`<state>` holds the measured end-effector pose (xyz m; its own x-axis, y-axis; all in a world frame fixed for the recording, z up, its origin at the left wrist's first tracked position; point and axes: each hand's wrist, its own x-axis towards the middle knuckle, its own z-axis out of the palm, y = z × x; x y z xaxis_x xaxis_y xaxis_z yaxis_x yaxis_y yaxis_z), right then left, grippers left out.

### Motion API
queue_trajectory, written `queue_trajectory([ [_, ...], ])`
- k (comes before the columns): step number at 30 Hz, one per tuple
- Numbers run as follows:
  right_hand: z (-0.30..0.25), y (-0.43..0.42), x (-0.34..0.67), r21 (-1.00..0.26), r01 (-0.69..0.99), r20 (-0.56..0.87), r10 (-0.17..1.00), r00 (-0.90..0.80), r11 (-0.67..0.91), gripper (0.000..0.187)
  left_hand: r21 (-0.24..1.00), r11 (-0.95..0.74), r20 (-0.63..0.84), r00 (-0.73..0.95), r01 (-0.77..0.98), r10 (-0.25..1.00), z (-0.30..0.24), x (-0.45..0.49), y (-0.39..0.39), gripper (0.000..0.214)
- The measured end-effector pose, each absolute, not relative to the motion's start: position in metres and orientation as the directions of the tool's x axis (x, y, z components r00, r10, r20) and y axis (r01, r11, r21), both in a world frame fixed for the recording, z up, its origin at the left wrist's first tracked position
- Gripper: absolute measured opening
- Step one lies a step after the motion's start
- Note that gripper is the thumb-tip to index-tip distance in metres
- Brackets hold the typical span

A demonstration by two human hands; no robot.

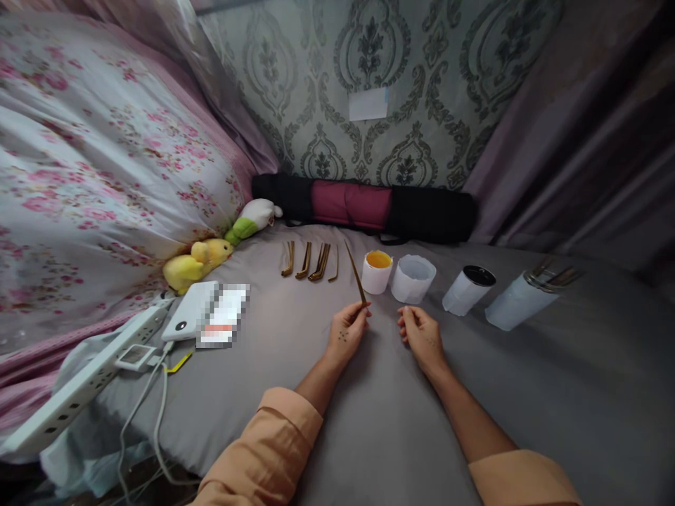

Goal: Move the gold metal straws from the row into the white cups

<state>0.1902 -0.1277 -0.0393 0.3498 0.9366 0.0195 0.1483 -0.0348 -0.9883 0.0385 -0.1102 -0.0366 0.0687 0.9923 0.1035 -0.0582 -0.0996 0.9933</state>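
Observation:
My left hand pinches the lower end of a thin brown stick, which points up and away toward the wall. My right hand rests on the grey sheet just to the right, fingers loosely curled and nothing visible in them. Just beyond both hands stand a white cup of yellow stuff and an empty-looking white cup. Several bent golden sticks lie in a row to the left of the held stick.
A black-lidded white cup and a white cup holding metal pieces lie tilted at the right. A black and maroon roll lies along the wall. Soft toys, a white power bank and a power strip sit left.

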Motion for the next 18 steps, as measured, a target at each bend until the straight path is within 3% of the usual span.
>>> queue_trajectory([
  [7, -0.036, -0.13, 0.189, -0.99, 0.136, 0.024, 0.939, 0.342, -0.024, 0.042, 0.923, -0.348, 0.325, 0.151, 0.163, 0.934, -0.033, 0.036, -0.117, 0.027],
  [18, -0.033, -0.132, 0.189, -0.991, 0.13, 0.068, 0.946, 0.317, 0.027, 0.041, 0.886, -0.423, 0.358, 0.3, 0.189, 0.884, -0.029, 0.04, -0.124, 0.028],
])
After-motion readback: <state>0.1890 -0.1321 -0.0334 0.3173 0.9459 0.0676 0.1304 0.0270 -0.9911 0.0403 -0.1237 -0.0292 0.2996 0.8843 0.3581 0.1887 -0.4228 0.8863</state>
